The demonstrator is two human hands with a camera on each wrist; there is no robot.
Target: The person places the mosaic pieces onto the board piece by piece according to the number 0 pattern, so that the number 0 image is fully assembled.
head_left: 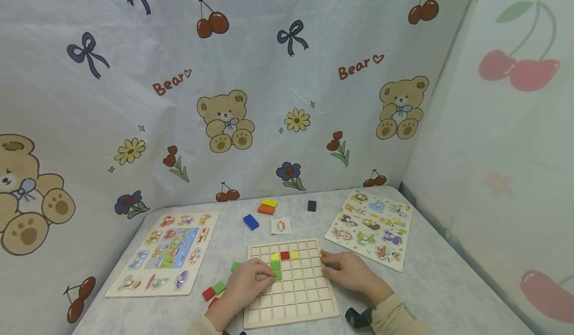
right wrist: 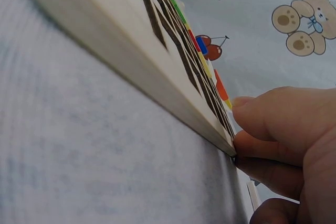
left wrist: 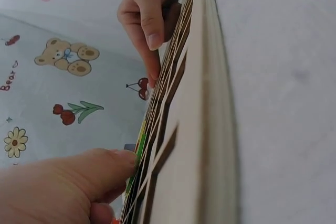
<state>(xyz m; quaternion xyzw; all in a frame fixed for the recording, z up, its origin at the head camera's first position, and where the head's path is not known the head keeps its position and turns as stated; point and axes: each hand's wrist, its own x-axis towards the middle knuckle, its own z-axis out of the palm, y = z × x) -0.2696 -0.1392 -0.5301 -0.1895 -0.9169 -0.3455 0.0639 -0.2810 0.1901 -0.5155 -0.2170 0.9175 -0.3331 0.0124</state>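
A pale wooden grid board (head_left: 296, 295) of square cells lies flat on the grey table (head_left: 448, 285), directly in front of the person. The left hand (head_left: 248, 285) rests on the board's left part, its fingertips pressing a green square block (head_left: 276, 275) seated in a cell; above it sit another green block (head_left: 275, 265), a red one (head_left: 284, 255) and two yellow triangular pieces (head_left: 294, 254). The right hand (head_left: 352, 272) lies at the board's right edge, fingers bent against the rim.

Only the head view shows the surroundings: an animal peg puzzle (head_left: 372, 228) to the right, a vehicle peg puzzle (head_left: 168, 252) to the left, a small pattern card (head_left: 281, 225), and loose blue (head_left: 251, 222), orange-and-yellow (head_left: 267, 206) and black (head_left: 311, 205) blocks beyond the board.

The right wrist view alone shows the right hand's fingertips (right wrist: 273, 114) touching the board's corner edge. The left wrist view shows the left thumb (left wrist: 113, 163) against the green piece.
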